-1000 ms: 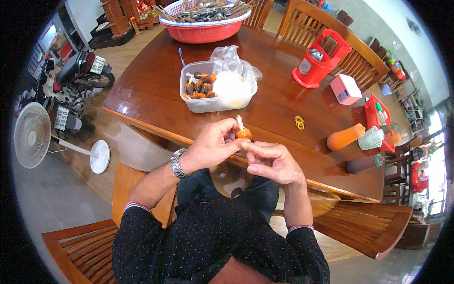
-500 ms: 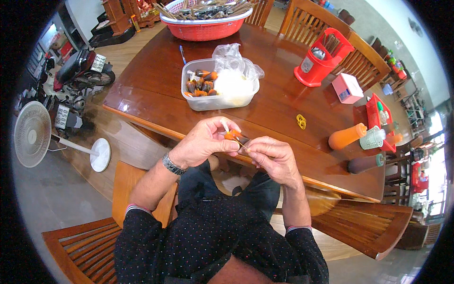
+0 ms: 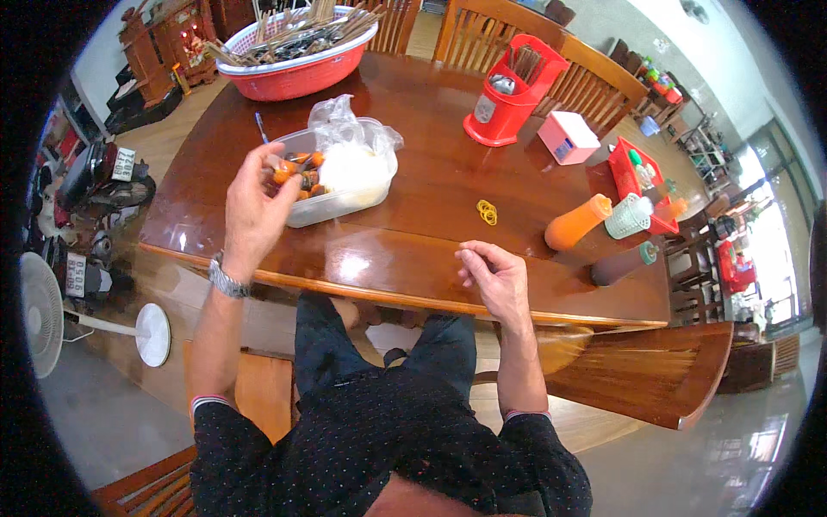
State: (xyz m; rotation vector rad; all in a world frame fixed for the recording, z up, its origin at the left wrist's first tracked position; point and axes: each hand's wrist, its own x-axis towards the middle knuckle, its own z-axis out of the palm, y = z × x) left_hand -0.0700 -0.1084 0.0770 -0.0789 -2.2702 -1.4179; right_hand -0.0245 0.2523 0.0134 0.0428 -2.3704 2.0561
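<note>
Touching rounded, glossy packet point(image 3: 283, 172): left hand point(image 3: 256, 207)

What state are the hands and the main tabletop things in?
Left hand: fingers at small orange-and-dark packets; grip unclear.
Right hand: fingers loosely curled, nothing visible held.
Translucent rectangular plastic container: lidless, holding packets.
Clear plastic bag: crumpled, at the container's far side.
Yellow rubber bands: loosely bunched.
Round red plastic basket: heaped with wooden sticks.

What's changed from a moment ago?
The left hand has moved forward and left to the clear container; whether it still grips the orange packet is unclear. The right hand let go and moved right. Yellow rubber bands stayed on the table.
</note>
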